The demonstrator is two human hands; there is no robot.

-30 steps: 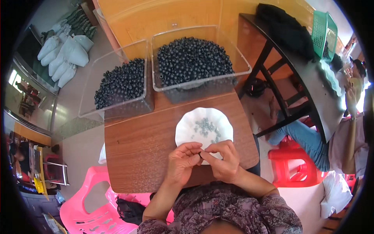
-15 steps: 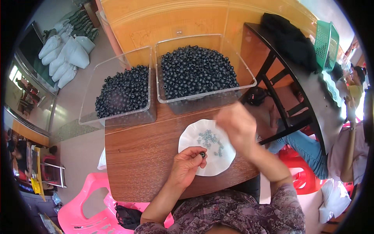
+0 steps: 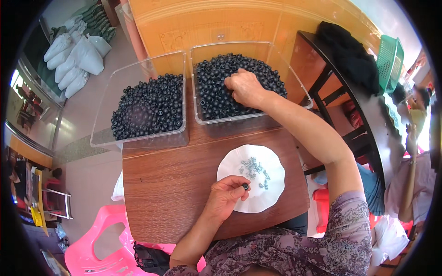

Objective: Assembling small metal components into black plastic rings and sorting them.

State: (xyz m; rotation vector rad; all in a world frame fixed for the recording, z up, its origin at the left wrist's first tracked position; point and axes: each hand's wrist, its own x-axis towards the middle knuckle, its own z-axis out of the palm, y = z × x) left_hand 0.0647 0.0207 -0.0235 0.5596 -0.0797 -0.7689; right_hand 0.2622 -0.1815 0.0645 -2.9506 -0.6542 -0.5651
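Note:
My left hand [image 3: 224,198] pinches a small black round piece with a hole [image 3: 245,186] between thumb and fingers, over the near-left rim of a white wavy-edged plate [image 3: 231,162]. Scattered on that plate are many tiny pale blue-green pieces [image 3: 251,166]. My right hand [image 3: 246,89] is in the right clear plastic bin [image 3: 239,117], its curled fingers down at the heap of black round pieces [image 3: 212,97]. Whatever its fingertips grip is hidden. The left clear bin [image 3: 168,137] holds a heap of similar black pieces [image 3: 152,106].
Both bins stand at the far side of the brown wooden table [image 3: 161,188]. To the right is a black table [image 3: 363,103] with a green basket [image 3: 389,62]; another person [image 3: 416,184] sits there. A pink chair [image 3: 99,239] is at lower left, white sacks [image 3: 85,57] at far left.
My right hand has moved from above the plate's right side, away from me, into the right bin. My left hand keeps its pinch on the black piece. The view has shifted slightly.

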